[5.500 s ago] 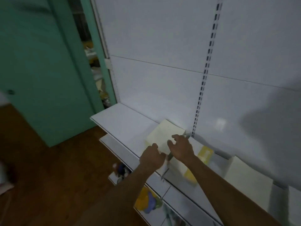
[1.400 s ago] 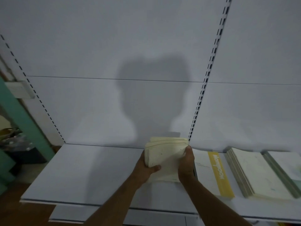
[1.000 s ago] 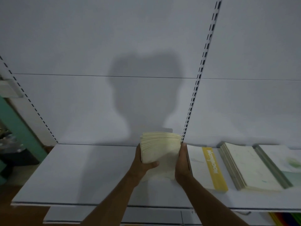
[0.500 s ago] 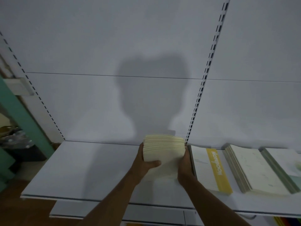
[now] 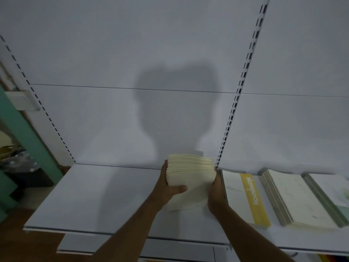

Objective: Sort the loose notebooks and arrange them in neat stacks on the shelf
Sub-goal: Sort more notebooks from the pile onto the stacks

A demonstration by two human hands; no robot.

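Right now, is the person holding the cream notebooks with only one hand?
No, the left hand and the right hand grip the cream notebooks from both sides.

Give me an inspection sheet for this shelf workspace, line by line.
Surface: white shelf, bare on its left part.
Job's things: cream notebook stack held at both sides; yellow-striped notebook lying flat just right of it; two more flat stacks, one and another, further right.
Clutter: nothing seen on the shelf.
Grippers: left hand grips the stack's left side, thumb on front; right hand holds its right side.
Cables: nothing seen.
Surroundings: white back panel with slotted uprights; green door frame at left.
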